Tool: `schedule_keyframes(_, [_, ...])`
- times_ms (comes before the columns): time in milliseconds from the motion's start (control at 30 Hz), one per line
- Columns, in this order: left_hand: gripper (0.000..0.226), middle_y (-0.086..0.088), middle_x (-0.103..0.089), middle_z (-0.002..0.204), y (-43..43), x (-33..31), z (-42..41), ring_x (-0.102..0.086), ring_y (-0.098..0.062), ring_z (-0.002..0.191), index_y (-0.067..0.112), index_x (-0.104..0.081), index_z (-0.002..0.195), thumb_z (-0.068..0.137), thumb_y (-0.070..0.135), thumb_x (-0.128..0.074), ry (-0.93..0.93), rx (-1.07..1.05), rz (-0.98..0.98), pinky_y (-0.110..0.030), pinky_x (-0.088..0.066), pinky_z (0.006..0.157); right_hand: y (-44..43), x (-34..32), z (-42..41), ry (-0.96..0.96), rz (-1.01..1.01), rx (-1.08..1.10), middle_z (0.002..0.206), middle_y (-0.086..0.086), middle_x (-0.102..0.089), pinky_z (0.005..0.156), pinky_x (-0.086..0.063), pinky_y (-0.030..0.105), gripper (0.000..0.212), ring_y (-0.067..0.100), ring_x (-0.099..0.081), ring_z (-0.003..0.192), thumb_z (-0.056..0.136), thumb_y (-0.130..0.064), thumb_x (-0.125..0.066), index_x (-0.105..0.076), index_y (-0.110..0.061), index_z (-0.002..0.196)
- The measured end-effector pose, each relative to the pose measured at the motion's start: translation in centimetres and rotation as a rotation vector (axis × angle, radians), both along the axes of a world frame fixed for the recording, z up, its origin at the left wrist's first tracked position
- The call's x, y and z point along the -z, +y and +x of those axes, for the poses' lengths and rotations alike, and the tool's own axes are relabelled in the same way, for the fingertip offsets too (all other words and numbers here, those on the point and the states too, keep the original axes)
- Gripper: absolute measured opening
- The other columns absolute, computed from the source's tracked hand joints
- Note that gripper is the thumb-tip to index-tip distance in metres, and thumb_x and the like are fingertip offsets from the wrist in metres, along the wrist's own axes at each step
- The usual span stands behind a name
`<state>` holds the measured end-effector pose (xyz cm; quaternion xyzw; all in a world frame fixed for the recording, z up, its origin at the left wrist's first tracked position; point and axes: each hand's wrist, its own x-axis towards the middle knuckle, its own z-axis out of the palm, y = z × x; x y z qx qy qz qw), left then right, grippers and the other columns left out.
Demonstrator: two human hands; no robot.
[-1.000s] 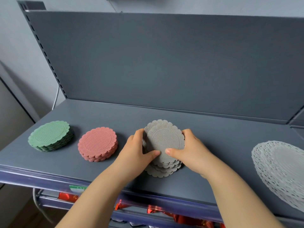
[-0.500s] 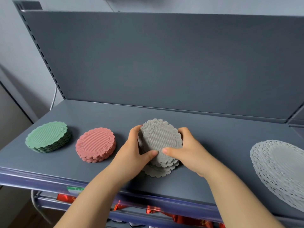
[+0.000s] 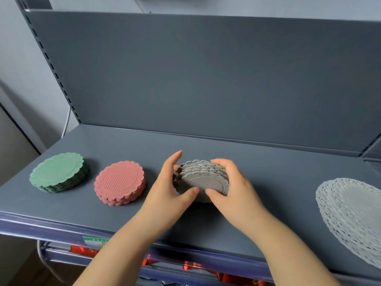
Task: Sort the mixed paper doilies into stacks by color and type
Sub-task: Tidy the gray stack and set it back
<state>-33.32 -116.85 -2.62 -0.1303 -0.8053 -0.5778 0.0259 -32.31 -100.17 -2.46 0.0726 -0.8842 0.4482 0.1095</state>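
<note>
A stack of grey scalloped doilies (image 3: 203, 179) is tilted up on its near edge in the middle of the shelf, its far layers fanned. My left hand (image 3: 169, 186) holds its left side, thumb on top, fingers extended behind. My right hand (image 3: 231, 186) grips its right side with fingers curled over the far edge. A pink stack (image 3: 119, 182) lies flat to the left, and a green stack (image 3: 58, 172) lies at the far left. A wide white lace stack (image 3: 352, 215) lies at the right.
The grey shelf (image 3: 278, 182) has an upright back panel (image 3: 206, 79) behind it and a front lip (image 3: 61, 223) with a green label. Red packages show on the lower shelf (image 3: 82, 250) beneath.
The grey stack was flat-ish with the top doilies offset; both hands have gathered it and tipped it up toward me, fanning the far edges.
</note>
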Motion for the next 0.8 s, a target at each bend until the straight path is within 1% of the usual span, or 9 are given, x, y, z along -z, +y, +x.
schedule_keyframes(133, [0.078,0.014,-0.050,0.115,0.1,-0.3,0.2,-0.055,0.009,0.100,0.032,-0.026,0.139,0.081,0.001,-0.066,0.028,0.025,0.004,-0.003,-0.039,0.083,-0.4,-0.1,0.2,0.037,-0.016,-0.014,0.118,-0.020,-0.048,0.081,-0.028,-0.006,0.059,-0.015,-0.044,0.103,0.076,-0.013,-0.067,-0.040,-0.041,0.121])
schedule_keyframes(200, [0.077,0.013,-0.047,0.121,0.5,-0.4,0.4,-0.050,0.006,0.109,0.029,-0.024,0.140,0.081,-0.001,-0.063,0.043,0.056,-0.034,-0.008,-0.038,0.091,-0.8,0.0,0.3,0.055,-0.006,-0.030,0.120,-0.018,-0.046,0.082,-0.025,-0.007,0.059,-0.021,-0.038,0.105,0.076,-0.011,-0.065,-0.040,-0.037,0.123])
schedule_keyframes(300, [0.075,0.013,-0.042,0.126,1.0,-0.2,0.4,-0.040,0.003,0.120,0.035,-0.023,0.137,0.082,-0.002,-0.058,0.081,0.068,-0.084,-0.012,-0.033,0.101,-1.0,0.0,0.2,0.077,-0.002,-0.032,0.121,-0.016,-0.044,0.083,-0.023,-0.007,0.060,-0.021,-0.036,0.105,0.076,-0.008,-0.062,-0.040,-0.037,0.124])
schedule_keyframes(400, [0.075,0.021,-0.036,0.126,0.7,-0.1,0.2,-0.031,0.017,0.120,0.036,-0.023,0.137,0.081,-0.003,-0.055,0.105,0.028,-0.140,0.003,-0.023,0.094,-0.6,0.1,0.1,0.082,0.010,0.029,0.123,-0.015,-0.040,0.081,-0.019,-0.010,0.064,-0.018,-0.034,0.099,0.077,-0.009,-0.065,-0.037,-0.030,0.130])
schedule_keyframes(500, [0.075,0.025,-0.031,0.124,0.4,0.3,0.0,-0.024,0.025,0.117,0.027,-0.024,0.141,0.079,-0.005,-0.053,0.120,0.053,-0.204,0.007,-0.016,0.089,-0.6,0.3,0.4,0.034,0.043,-0.007,0.124,-0.017,-0.031,0.079,-0.015,-0.012,0.071,-0.016,-0.028,0.103,0.081,-0.011,-0.062,-0.025,-0.029,0.138])
schedule_keyframes(600, [0.069,0.025,-0.035,0.120,0.4,0.4,-0.2,-0.032,0.015,0.117,0.024,-0.028,0.140,0.081,-0.004,-0.051,0.106,0.006,-0.195,0.003,-0.020,0.093,-0.5,0.3,0.4,0.007,0.018,0.005,0.126,-0.016,-0.030,0.081,-0.013,-0.012,0.071,-0.014,-0.026,0.107,0.084,-0.010,-0.058,-0.020,-0.027,0.141])
schedule_keyframes(700, [0.063,0.010,-0.039,0.124,0.6,0.7,-0.3,-0.035,-0.003,0.121,0.019,-0.034,0.136,0.080,-0.001,-0.053,0.101,-0.035,-0.218,-0.015,-0.027,0.102,-0.9,0.4,0.6,-0.022,0.064,-0.064,0.126,-0.017,-0.022,0.084,-0.009,-0.011,0.073,-0.013,-0.020,0.111,0.085,-0.007,-0.053,-0.012,-0.025,0.143])
schedule_keyframes(733, [0.062,0.008,-0.040,0.125,0.6,0.8,-0.3,-0.035,-0.004,0.121,0.019,-0.036,0.134,0.079,-0.001,-0.054,0.104,-0.047,-0.220,-0.017,-0.027,0.102,-0.9,0.4,0.6,-0.030,0.070,-0.076,0.127,-0.017,-0.021,0.084,-0.008,-0.011,0.073,-0.013,-0.019,0.113,0.086,-0.006,-0.051,-0.011,-0.025,0.143])
schedule_keyframes(800, [0.062,0.007,-0.040,0.126,0.7,0.9,-0.3,-0.034,-0.002,0.120,0.019,-0.035,0.132,0.078,-0.001,-0.056,0.116,-0.038,-0.218,-0.008,-0.024,0.099,-0.8,0.5,0.7,-0.044,0.070,-0.070,0.130,-0.017,-0.020,0.085,-0.007,-0.011,0.074,-0.011,-0.018,0.118,0.085,-0.003,-0.049,-0.008,-0.025,0.144])
